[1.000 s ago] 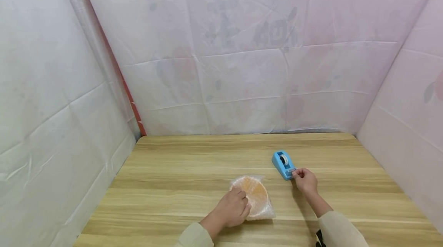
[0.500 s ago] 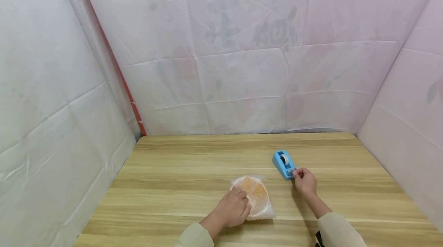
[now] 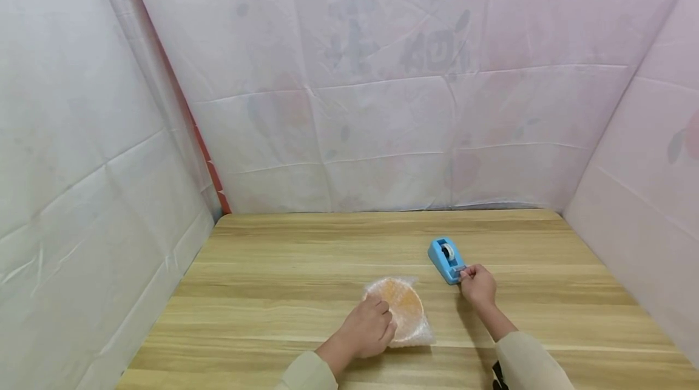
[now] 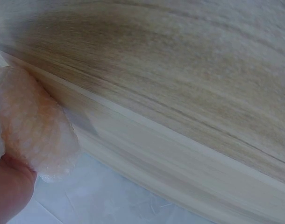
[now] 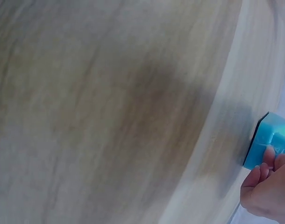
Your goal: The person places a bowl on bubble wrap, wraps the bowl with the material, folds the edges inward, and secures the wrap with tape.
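A round orange disc in clear bubble wrap (image 3: 406, 311) lies on the wooden table in the head view, its left part hidden by my left hand (image 3: 364, 326). The fingers of that hand curl over the wrap and hold it; the left wrist view shows the thumb at the edge of the wrapped disc (image 4: 39, 121). Farther off to the right stands a blue tape dispenser (image 3: 441, 253) with a roll of clear tape (image 3: 448, 251) in it. At its cutter end my right hand (image 3: 479, 285) pinches the end of the tape between thumb and forefinger.
The wood-grain table (image 3: 284, 268) reaches back to a pale printed cloth (image 3: 382, 135). More cloth hangs along the left (image 3: 98, 196) and right sides. Bare tabletop shows left of the wrapped disc and right of the dispenser.
The right hand and the dispenser have shifted very slightly to the left. The left hand and the wrapped disc have stayed put.
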Demonstrator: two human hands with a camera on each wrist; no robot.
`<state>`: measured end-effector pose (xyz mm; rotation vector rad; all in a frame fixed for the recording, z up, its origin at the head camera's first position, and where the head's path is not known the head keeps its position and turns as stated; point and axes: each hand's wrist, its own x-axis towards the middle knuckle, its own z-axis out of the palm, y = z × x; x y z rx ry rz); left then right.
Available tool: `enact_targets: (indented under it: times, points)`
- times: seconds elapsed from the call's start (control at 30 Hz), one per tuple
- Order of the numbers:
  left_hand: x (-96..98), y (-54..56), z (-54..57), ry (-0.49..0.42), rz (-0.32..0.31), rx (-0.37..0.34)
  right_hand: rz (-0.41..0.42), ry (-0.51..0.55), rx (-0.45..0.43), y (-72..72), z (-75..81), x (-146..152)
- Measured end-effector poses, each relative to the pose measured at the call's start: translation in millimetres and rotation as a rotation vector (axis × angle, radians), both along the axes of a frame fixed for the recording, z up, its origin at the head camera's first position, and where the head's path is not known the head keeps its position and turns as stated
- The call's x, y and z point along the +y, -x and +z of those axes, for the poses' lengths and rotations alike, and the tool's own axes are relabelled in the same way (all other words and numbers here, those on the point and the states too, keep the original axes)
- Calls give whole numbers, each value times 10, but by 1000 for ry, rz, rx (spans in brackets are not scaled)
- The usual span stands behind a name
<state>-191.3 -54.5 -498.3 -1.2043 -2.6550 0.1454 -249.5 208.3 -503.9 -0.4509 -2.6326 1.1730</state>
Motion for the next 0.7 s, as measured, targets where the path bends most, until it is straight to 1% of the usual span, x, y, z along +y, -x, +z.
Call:
enact_targets:
  times: [0.23,0.33,0.43,0.5,0.6,0.7]
  points:
    - [-3,16,-25,-8,-4,45,0,-3,7,3,5,-2]
    - [-7,15,-28,-5,1,31,7,19,20,-19,12,-6]
    - [-4,10,-20,-2,2,6,4,68,17,-58,20,1]
    - [-1,5,-8,2,4,-16,3,114,-1,-80,19,20]
    - [3,5,6,9,2,-16,2,201,-41,-93,18,53]
    - [1,6,15,13,0,-6,9,263,-72,-94,36,69]
